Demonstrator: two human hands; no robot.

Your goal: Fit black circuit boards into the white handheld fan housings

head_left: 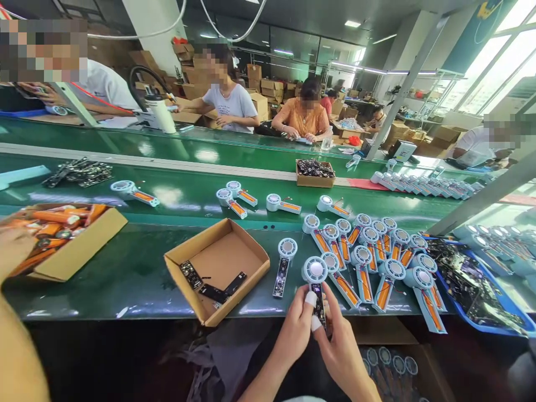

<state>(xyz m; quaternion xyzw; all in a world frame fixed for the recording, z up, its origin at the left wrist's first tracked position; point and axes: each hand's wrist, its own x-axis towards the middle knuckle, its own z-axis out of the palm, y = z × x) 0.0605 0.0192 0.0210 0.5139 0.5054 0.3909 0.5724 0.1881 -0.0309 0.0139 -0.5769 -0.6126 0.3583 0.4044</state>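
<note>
My left hand (pixel 298 321) and my right hand (pixel 337 329) both grip a light-blue handheld fan (pixel 315 270) at the bench's front edge. Its round head points away from me, and a black circuit board (pixel 319 304) lies along its handle. White covers wrap both thumb tips, which press near the board. Just left of my hands lies another handheld fan (pixel 287 249) with a board in its handle. To the right, several fans (pixel 362 257) with orange cells showing in their handles sit in a loose heap. My fingers partly hide the held handle.
A cardboard box (pixel 247 245) with a few boards stands left of centre. Farther left, a co-worker's hand (pixel 17 245) reaches into a box of orange cells (pixel 84 251). A blue tray (pixel 494 329) of boards sits right; more fans (pixel 285 205) lie on the green belt (pixel 188 195).
</note>
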